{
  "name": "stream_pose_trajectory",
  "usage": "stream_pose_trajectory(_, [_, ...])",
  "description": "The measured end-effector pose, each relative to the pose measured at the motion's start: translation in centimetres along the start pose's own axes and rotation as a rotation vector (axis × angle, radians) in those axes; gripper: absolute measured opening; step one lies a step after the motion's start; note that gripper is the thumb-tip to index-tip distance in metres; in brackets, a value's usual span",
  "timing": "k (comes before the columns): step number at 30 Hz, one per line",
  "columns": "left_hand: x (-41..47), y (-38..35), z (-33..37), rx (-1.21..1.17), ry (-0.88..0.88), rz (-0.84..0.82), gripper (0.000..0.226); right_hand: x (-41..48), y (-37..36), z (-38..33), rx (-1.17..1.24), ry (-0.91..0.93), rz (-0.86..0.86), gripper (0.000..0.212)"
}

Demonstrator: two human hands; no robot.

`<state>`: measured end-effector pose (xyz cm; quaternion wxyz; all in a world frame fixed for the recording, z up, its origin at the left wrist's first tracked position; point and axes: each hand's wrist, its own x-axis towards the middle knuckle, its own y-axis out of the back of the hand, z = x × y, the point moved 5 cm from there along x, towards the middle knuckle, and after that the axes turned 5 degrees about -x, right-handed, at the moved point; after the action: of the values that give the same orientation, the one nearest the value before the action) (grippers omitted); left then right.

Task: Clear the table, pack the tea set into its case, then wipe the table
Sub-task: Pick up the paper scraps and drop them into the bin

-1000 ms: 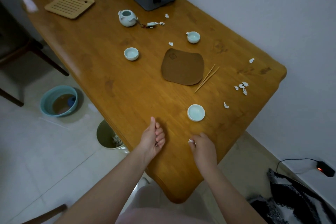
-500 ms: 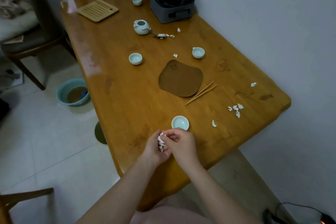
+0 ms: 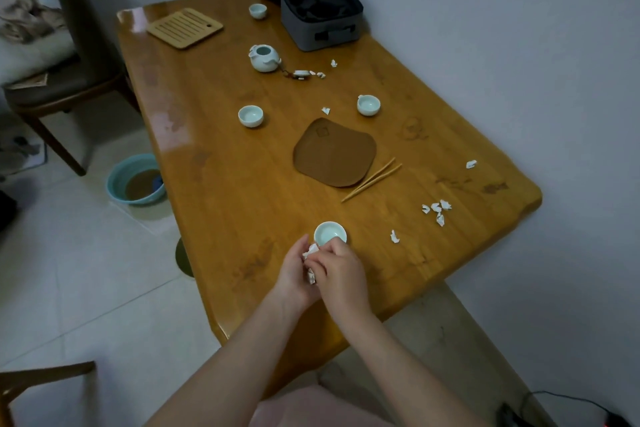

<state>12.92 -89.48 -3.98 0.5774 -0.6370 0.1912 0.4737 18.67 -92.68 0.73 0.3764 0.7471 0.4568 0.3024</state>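
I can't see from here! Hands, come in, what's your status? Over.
Left hand and right hand together, holding paper scraps. Case open, nothing packed. More scraps and four cups on table.

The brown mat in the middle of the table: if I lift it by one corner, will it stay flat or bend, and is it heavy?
The brown mat lies flat and thin, with soft rounded corners, so it probably droops when lifted by a corner. It looks light for its area. The two thin sticks lie right at its edge, so sliding it might push them.
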Motion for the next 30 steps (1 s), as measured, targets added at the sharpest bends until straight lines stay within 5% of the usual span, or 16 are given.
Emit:
stream_pose_trajectory(5, [-0.3,-0.2,0.9,0.087,-0.042,0.113,0.048,-0.4,0.2,-1.6,0.001,0.171,-0.068,0.025])
stream_pose_trajectory(12, [1.4,1.1,2.8,-0.038,-0.043,0.141,0.045,-0.1,1.6,-0.3,0.211,0.106,-0.011,0.025])
stream_pose_trajectory(19, [1.1,0.1,3.6,-0.010,-0.127,0.097,0.047,2.3,4.6,9.7,0.143,-0.290,0.038,0.028])
stream_pose_trajectory(25, [2.9,-2.2,2.0,-0.004,-0.173,0.086,0.045,4.7,5.2,17.1,-0.025,-0.383,-0.112,0.037])
stream_pose_trajectory(30, [4.5,-4.5,0.1,-0.097,-0.223,0.143,0.041,6.3,3.2,18.8,-0.150,-0.247,-0.304,0.040])
